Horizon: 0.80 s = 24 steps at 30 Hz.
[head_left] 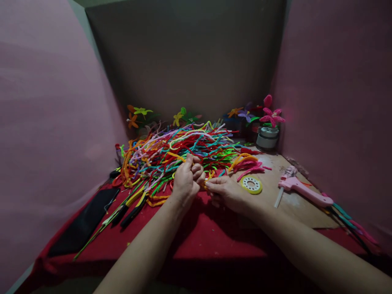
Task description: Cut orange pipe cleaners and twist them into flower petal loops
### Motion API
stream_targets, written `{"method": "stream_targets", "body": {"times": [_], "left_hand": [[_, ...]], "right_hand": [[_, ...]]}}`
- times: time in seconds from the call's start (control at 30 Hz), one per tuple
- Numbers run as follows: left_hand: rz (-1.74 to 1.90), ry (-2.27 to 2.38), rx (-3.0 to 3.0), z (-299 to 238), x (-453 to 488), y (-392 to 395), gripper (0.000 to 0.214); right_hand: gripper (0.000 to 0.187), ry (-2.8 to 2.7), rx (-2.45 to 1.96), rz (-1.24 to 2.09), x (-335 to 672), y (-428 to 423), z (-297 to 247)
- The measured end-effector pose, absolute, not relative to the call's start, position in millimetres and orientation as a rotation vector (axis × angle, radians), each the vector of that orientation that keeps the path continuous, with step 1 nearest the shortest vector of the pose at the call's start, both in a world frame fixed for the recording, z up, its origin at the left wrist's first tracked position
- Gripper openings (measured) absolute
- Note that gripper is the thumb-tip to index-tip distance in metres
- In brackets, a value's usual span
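My left hand (187, 179) is closed in a fist around a yellow-orange pipe cleaner (177, 156), whose end sticks out past the thumb to the upper left. Just to its right, my right hand (226, 191) pinches what looks like the same yellow-orange strand between thumb and fingertips. Part of the strand is covered by my fingers. Both hands are close together over the red cloth (220, 241), in front of a big heap of multicoloured pipe cleaners (199, 143).
On the right, a board (309, 214) bears a pink glue gun (306, 192); a yellow tape roll (251, 185) lies near my right hand. Yellow-and-black-handled pliers (133, 210) and a flat black object (84, 222) lie left. Behind stand pipe-cleaner flowers (272, 117) and a grey pot (267, 139).
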<state>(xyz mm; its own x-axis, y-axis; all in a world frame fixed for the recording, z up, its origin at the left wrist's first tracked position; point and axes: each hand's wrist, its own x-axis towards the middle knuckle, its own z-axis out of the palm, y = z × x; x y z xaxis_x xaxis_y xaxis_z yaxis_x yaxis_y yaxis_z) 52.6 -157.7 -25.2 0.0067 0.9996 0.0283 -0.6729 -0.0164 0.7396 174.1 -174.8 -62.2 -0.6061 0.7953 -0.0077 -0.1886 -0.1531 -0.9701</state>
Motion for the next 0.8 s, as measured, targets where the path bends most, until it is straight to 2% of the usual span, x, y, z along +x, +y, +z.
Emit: {"method": "stream_targets", "body": {"times": [0.27, 0.47, 0.63, 0.8], "left_hand": [[1.422, 0.533, 0.678, -16.6, 46.3, -163.5, 0.034], [1.343, 0.487, 0.741, -16.4, 44.7, -165.0, 0.031], [1.34, 0.48, 0.767, -16.3, 45.0, -164.2, 0.031], [1.379, 0.508, 0.773, -16.0, 46.1, -163.5, 0.032]], "right_hand": [[0.012, -0.948, -0.576, 2.329, 177.1, -174.5, -58.6], [0.013, -0.751, -0.49, 2.614, 183.2, -176.0, -60.1], [0.004, -0.666, -0.528, 2.608, 180.6, -174.7, -64.3], [0.012, -0.684, -0.641, 2.549, 176.7, -173.1, -66.2]]}}
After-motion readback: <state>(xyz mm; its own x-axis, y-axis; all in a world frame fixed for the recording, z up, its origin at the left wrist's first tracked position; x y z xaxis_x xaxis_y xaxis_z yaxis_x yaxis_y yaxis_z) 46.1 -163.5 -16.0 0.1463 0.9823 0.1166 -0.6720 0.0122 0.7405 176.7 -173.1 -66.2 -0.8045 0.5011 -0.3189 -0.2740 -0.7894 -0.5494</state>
